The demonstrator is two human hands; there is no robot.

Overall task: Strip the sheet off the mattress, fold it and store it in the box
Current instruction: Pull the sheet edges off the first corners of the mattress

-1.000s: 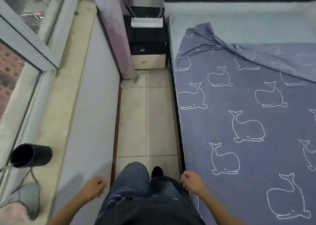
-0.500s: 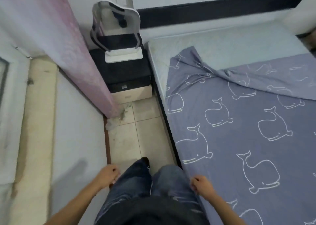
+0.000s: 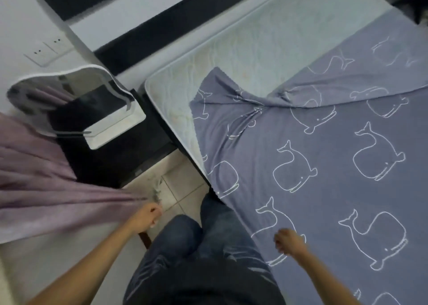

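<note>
A blue-grey sheet (image 3: 324,189) printed with white whale outlines covers most of the mattress (image 3: 231,57). Its near head corner is off and bunched into a twist, baring the pale quilted mattress at the head end. I stand in the narrow aisle beside the bed. My left hand (image 3: 148,216) hangs loosely curled by the curtain hem and holds nothing. Over the sheet, just inside the bed's side edge, my right hand (image 3: 289,242) is loosely curled and empty. No box is in view.
A black nightstand (image 3: 120,156) stands at the head of the aisle with a white-rimmed mirror (image 3: 76,101) on it. A lilac curtain (image 3: 34,189) hangs on the left. Beige floor tiles (image 3: 176,189) show between nightstand and bed. A dark headboard (image 3: 162,27) runs behind the mattress.
I have walked up the aisle toward the head of the bed and the view has tilted. My right hand has swung from the bed's edge to above the sheet.
</note>
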